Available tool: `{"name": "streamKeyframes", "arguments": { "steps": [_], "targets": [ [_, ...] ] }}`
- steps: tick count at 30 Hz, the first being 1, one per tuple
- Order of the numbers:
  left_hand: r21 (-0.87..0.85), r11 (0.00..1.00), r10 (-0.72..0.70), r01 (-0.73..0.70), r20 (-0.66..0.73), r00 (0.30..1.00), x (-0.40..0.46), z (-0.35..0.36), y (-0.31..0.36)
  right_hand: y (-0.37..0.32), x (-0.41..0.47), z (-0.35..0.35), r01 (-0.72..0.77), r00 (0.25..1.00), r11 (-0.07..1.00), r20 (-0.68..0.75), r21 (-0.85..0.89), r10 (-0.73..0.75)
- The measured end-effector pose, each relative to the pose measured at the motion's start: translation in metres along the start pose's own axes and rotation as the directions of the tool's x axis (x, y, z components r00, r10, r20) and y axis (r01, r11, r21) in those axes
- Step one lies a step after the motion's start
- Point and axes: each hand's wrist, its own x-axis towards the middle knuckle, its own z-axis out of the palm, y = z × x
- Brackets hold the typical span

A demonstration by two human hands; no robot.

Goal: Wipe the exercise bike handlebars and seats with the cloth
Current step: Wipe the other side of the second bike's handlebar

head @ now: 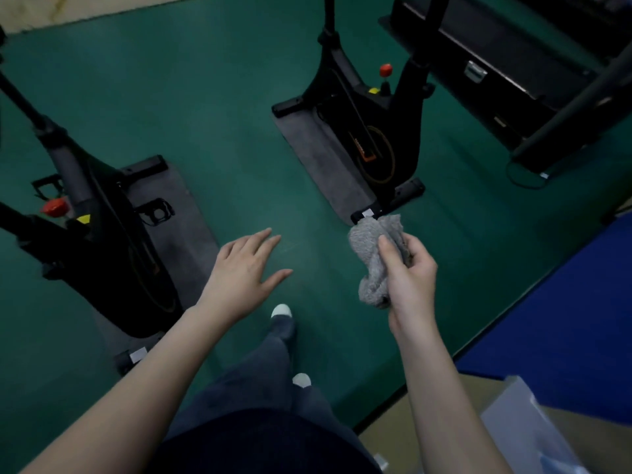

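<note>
My right hand point(408, 275) grips a bunched grey cloth point(372, 258) in the air above the green floor. My left hand point(244, 271) is held out flat beside it, fingers straight, holding nothing. One black exercise bike point(102, 234) stands at the left on a grey mat, with a red knob on its frame. A second black exercise bike point(369, 124) stands ahead on its own mat, just beyond the cloth. The handlebars and seats of both bikes are out of the frame.
A black treadmill point(513, 70) lies at the top right. A blue mat point(564, 319) and a cardboard box point(444, 439) with a plastic bag sit at the right. My legs and white shoes point(282, 311) stand on the green floor point(222, 114) between the bikes.
</note>
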Motion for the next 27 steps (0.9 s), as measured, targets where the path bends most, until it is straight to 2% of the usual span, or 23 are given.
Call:
{"name": "streamKeyframes", "arguments": {
  "steps": [15, 22, 27],
  "targets": [
    [-0.065, 0.966, -0.251, 0.249, -0.025, 0.968, 0.151, -0.035, -0.061, -0.03, 0.182, 0.117, 0.0, 0.973, 0.996, 0.23, -0.084, 0.02],
    [-0.128, 0.879, -0.468, 0.46, -0.04, 0.883, 0.172, -0.049, -0.095, -0.044, 0.245, 0.193, 0.028, 0.905, 0.994, 0.426, -0.11, 0.021],
    [-0.194, 0.772, -0.627, 0.606, -0.071, 0.776, 0.198, -0.057, -0.109, -0.051, 0.289, 0.25, 0.062, 0.802, 0.988, 0.597, -0.14, 0.034]
  ]
}}
